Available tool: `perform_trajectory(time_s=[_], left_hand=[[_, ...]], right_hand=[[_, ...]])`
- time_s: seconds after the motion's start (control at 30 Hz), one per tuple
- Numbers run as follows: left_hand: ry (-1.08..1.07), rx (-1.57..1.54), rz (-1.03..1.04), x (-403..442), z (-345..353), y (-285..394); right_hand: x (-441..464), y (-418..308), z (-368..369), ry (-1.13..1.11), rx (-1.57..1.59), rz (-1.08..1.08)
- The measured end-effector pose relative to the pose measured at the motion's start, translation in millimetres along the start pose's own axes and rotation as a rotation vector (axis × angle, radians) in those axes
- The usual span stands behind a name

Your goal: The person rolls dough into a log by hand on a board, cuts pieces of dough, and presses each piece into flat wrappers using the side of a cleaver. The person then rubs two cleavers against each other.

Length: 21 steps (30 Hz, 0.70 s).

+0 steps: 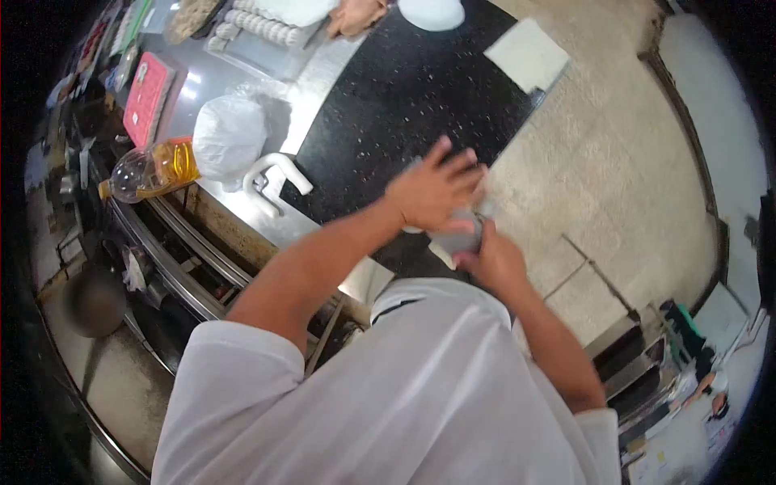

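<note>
My left hand [440,190] is open, its fingers spread, above the black speckled worktop [388,113]. Close below it, my right hand [495,263] has its fingers closed around a grey object [459,236], blurred and partly covered by the left hand; its kind I cannot make out. A pale edge shows beneath this object near the front of the worktop. To the left lies a white, bent, rope-like piece [279,174]. At the far right corner sits a flat, off-white square [527,55], perhaps cloth or dough.
Left of the worktop stand a white plastic bag [230,137], a bottle of yellow oil [149,171] lying on its side and a pink tray [147,99]. White rolls [263,26] fill a clear tray behind. A white round thing [432,12] is at the far edge.
</note>
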<state>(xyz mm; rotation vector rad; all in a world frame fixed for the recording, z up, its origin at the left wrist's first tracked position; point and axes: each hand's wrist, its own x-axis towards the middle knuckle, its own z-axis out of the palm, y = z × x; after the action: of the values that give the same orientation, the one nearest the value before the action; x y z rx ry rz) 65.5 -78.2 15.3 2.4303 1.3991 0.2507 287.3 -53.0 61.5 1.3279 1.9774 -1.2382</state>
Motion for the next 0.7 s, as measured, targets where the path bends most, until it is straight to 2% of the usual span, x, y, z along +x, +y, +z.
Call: perform_trajectory(time_s=[0.07, 0.1, 0.13, 0.17, 0.27, 0.33, 0.4, 0.47, 0.5, 0.6, 0.7], left_hand=[[0.046, 0.12, -0.048, 14, -13, -37], [0.145, 0.136, -0.077, 15, -13, -54], [0.236, 0.138, -0.11, 14, -17, -58], [0.237, 0.14, -0.114, 11, -17, -60], [0.226, 0.131, -0.085, 3, -16, -43], [0.01, 0.048, 0.011, -21, 0, 1], [0.009, -0.095, 0.157, -9, 21, 19], [0.014, -0.083, 0.098, 5, 3, 4], [0.035, -0.019, 0.051, 12, -6, -11], [0.145, 0.16, -0.04, 36, -25, -76], [0.186, 0.141, -0.082, 27, -20, -63]], right_hand=[[27, -29, -38, 0.001, -0.161, -0.104], [43, -38, -50, 0.031, -0.17, -0.122], [51, -45, -55, 0.072, -0.187, -0.145], [49, -47, -53, 0.1, -0.203, -0.16], [20, -27, -15, 0.072, -0.1, -0.15], [-4, 24, 33, 0.056, 0.004, -0.242], [3, 30, 34, 0.058, 0.08, -0.249], [-4, 12, 8, 0.037, 0.038, -0.103], [6, -6, -8, 0.036, -0.085, -0.017], [49, -40, -57, 0.087, -0.172, -0.145], [46, -40, -45, 0.208, -0.184, -0.171]])
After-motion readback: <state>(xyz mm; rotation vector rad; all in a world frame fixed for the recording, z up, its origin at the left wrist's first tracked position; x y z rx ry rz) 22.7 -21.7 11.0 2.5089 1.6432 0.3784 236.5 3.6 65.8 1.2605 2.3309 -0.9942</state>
